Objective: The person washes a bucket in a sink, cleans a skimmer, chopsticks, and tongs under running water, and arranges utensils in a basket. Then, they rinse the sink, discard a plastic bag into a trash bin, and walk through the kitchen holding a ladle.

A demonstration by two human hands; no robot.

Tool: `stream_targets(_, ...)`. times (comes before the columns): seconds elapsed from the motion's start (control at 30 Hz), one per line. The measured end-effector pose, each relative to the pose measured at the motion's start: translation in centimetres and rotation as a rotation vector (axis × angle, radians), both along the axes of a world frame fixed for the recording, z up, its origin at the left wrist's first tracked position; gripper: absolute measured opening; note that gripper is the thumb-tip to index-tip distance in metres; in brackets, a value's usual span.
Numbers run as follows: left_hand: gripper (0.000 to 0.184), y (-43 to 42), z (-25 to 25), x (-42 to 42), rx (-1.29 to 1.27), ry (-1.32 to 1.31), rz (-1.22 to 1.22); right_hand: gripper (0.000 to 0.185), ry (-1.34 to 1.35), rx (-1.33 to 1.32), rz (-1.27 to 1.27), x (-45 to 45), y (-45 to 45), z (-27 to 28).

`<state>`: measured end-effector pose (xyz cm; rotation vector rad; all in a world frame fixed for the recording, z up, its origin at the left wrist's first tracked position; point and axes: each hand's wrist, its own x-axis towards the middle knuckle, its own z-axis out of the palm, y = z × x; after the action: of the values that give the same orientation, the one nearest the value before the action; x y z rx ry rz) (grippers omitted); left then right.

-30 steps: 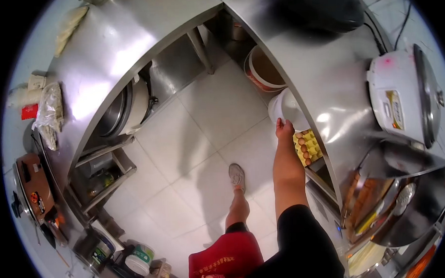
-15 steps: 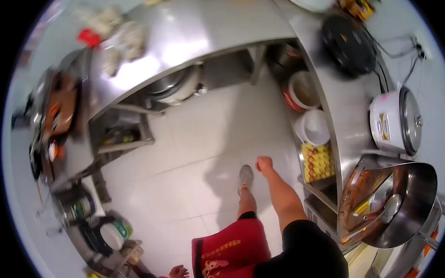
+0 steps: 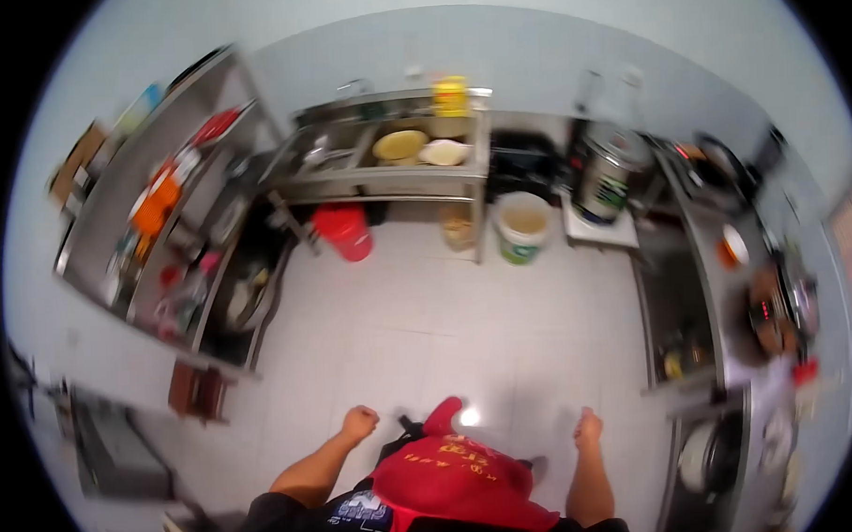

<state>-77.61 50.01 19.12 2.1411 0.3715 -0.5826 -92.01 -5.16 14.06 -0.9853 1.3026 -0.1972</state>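
My left hand [image 3: 360,423] hangs over the tiled floor [image 3: 427,303], its fingers curled into a loose fist with nothing visible in it. On the other side of my body my right hand [image 3: 588,429] is also curled, and no object shows in it. Neither hand touches anything. Between them is the red apron [image 3: 452,481] with yellow lettering that I wear. The thing nearest my right hand is the steel bench [image 3: 760,433] at the right.
Ahead stands a steel sink [image 3: 376,174] holding basins, with a red bucket [image 3: 345,233] below. A white bucket [image 3: 523,227] and a large steel pot [image 3: 610,170] stand to its right. Steel shelves [image 3: 153,238] line the left, and a counter [image 3: 706,228] runs along the right.
My view has swung round from the counter with the rice cooker and wok to the sink side. My left hand has come up into fuller view; both hands hang beside my body.
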Motion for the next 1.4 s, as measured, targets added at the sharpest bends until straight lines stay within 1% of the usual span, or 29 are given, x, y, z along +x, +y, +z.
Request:
stream_targets(0.07,0.010,4.7,1.4,0.0,-0.085,0.062,0.239,0.026,-0.080,-0.090,0.306,8.8,7.1,2.9)
stream_targets(0.13,0.008,7.1,2.0,0.7,-0.122,0.081,0.364,0.025,-0.116,-0.398,0.567,18.2,12.7,4.4)
stream_targets(0.17,0.008,7.6,1.8,1.3,-0.132,0.093,0.450,0.023,-0.192,-0.393,0.670,22.6,15.1,8.9)
stream_targets(0.2,0.008,9.4,0.4,5.4,-0.151,0.122,0.463,0.022,-0.211,-0.476,0.722,30.3,18.3,10.9)
stream_targets(0.23,0.010,9.5,0.3,5.9,-0.234,0.123,0.535,0.021,-0.351,-0.525,0.746,34.7,19.1,12.3)
stream_targets(0.27,0.012,9.6,-0.3,6.2,-0.318,0.129,0.603,0.021,-0.305,-0.821,0.842,38.4,20.3,17.4)
stream_targets(0.3,0.012,9.7,-1.0,7.8,-0.323,0.139,0.613,0.025,-0.382,-0.782,0.833,43.5,20.8,19.9)
stream_targets(0.33,0.011,9.8,-1.5,9.6,-0.380,0.164,0.640,0.024,-0.525,-0.826,0.800,47.6,21.7,24.2)
stream_targets(0.4,0.010,9.8,-2.4,13.4,-0.445,0.197,0.676,0.023,-0.757,-0.851,0.759,55.6,22.0,29.0)
stream_targets(0.47,0.006,10.4,-2.4,17.7,-0.321,0.185,0.653,0.022,-0.895,-0.900,0.683,64.0,23.3,33.8)
stream_targets(0.5,0.007,10.3,-2.3,18.8,-0.318,0.218,0.689,0.023,-0.840,-0.972,0.682,67.9,23.0,33.7)
stream_targets(0.53,0.010,12.0,-4.1,20.1,-0.353,0.285,0.658,0.025,-0.795,-1.042,0.676,72.6,22.8,33.8)
stream_targets(0.6,0.013,12.7,-2.4,23.8,-0.363,0.264,0.895,0.016,-0.630,-1.171,0.889,83.8,21.5,29.4)
stream_targets(0.63,0.009,13.4,-2.3,24.9,-0.419,0.216,0.933,0.048,-0.581,-0.904,1.018,88.4,21.3,25.7)
stream_targets(0.67,0.009,14.2,-1.3,25.9,-0.413,0.224,0.944,0.073,-0.391,-1.078,1.222,93.4,21.1,21.8)
stream_targets(0.73,0.009,14.9,-0.2,28.9,-0.347,0.219,1.023,0.062,-0.547,-1.306,1.389,96.5,25.2,20.1)
stream_targets(0.8,0.008,16.3,-0.9,30.9,-0.383,0.221,1.050,0.054,-0.542,-0.936,1.560,100.2,30.6,21.1)
stream_targets(0.87,0.008,18.0,-3.4,32.6,-0.479,0.310,1.154,0.048,-0.555,-0.931,1.550,105.4,35.6,18.7)
stream_targets(0.9,0.010,19.4,-6.1,33.1,-0.469,0.332,1.029,0.043,-0.583,-0.932,1.529,108.0,37.8,17.2)
stream_targets(0.97,0.010,22.3,-9.1,36.0,-0.302,0.044,0.609,0.042,-0.521,-0.880,1.549,113.0,42.9,15.3)
stream_targets(1.07,0.014,25.5,-4.7,48.4,0.137,-0.039,0.051,0.042,-0.418,-0.826,1.568,121.2,49.3,11.0)
stream_targets(1.1,0.014,27.4,-7.0,50.1,-0.013,-0.055,0.206,0.043,-0.374,-0.820,1.582,123.4,51.0,8.7)
stream_targets(1.13,0.015,30.0,-9.4,52.1,0.117,-0.078,0.091,0.043,-0.353,-0.814,1.580,125.5,52.5,6.1)
stream_targets(1.17,0.015,32.4,-11.0,54.5,0.252,-0.105,-0.018,0.046,-0.241,-0.926,1.619,128.3,53.6,3.7)
stream_targets(1.2,0.016,33.7,-9.9,57.0,0.650,-0.122,-0.397,0.049,-0.116,-1.030,1.676,130.3,54.4,1.4)
stream_targets(1.23,0.016,35.1,-8.1,60.4,0.012,0.229,0.175,0.051,0.026,-1.050,1.755,132.4,55.5,-0.2)
stream_targets(1.27,0.017,36.4,-5.7,64.4,-0.416,0.391,0.963,0.051,0.047,-1.027,1.765,134.3,56.7,-1.4)
stream_targets(1.33,0.017,40.4,-4.7,67.8,-0.282,0.371,0.911,0.049,0.301,-1.070,1.802,138.0,58.1,-4.4)
stream_targets(1.4,0.016,41.9,0.4,73.4,-0.240,0.398,1.041,0.046,0.316,-1.095,1.793,140.8,59.4,-6.5)
